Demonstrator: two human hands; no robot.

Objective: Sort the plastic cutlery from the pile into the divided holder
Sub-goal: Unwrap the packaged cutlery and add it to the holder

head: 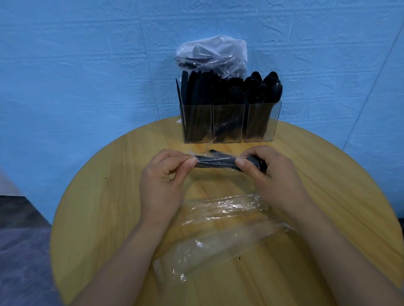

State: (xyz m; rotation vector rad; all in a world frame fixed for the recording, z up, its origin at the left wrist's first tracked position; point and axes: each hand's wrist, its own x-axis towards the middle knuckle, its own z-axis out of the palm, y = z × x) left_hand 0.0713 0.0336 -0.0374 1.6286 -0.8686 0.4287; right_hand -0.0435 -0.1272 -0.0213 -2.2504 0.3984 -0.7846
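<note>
Both hands hold a wrapped cutlery packet level above the table: the left hand pinches the wrapper's end, the right hand grips the black pieces, likely to strip them. The divided holder stands at twelve o'clock, already full; empty wrappers lie at six.

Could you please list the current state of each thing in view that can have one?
Clear acrylic three-compartment holder: upright, every compartment filled with black cutlery.
Clear plastic bag of black cutlery: behind the holder, still holding pieces.
Wrapped black plastic cutlery set: held above the table, still in its clear wrapper.
Left hand: pinching the wrapper's end.
Right hand: gripping the other end.
Empty clear wrappers: crumpled, lying on the round wooden table.
</note>
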